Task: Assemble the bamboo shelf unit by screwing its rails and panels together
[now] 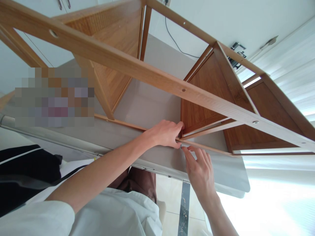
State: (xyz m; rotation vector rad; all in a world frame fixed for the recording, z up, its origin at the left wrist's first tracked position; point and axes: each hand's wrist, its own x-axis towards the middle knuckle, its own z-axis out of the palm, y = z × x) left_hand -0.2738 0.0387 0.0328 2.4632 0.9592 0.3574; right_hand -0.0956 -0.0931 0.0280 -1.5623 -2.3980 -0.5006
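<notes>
A wooden frame (pixel 137 73) with panelled dividers stands on a grey tabletop. My left hand (pixel 164 133) is closed round its thin near lower rail, where a brown wooden panel (pixel 204 98) meets that rail. Just right of it, my right hand (pixel 199 165) pinches a small metal piece (pixel 181 144) between thumb and forefinger, against the front of the rail. The piece looks like a screw, but the fingertips cover most of it. Round holes show along the long upper rail, which crosses above both hands.
The grey tabletop (pixel 219 170) ends in a rounded corner at the right. A dark metal device (pixel 236 54) lies behind the frame, near a black cable (pixel 176 42). White curtains (pixel 292 62) hang at the right. A blurred-out patch covers part of the left.
</notes>
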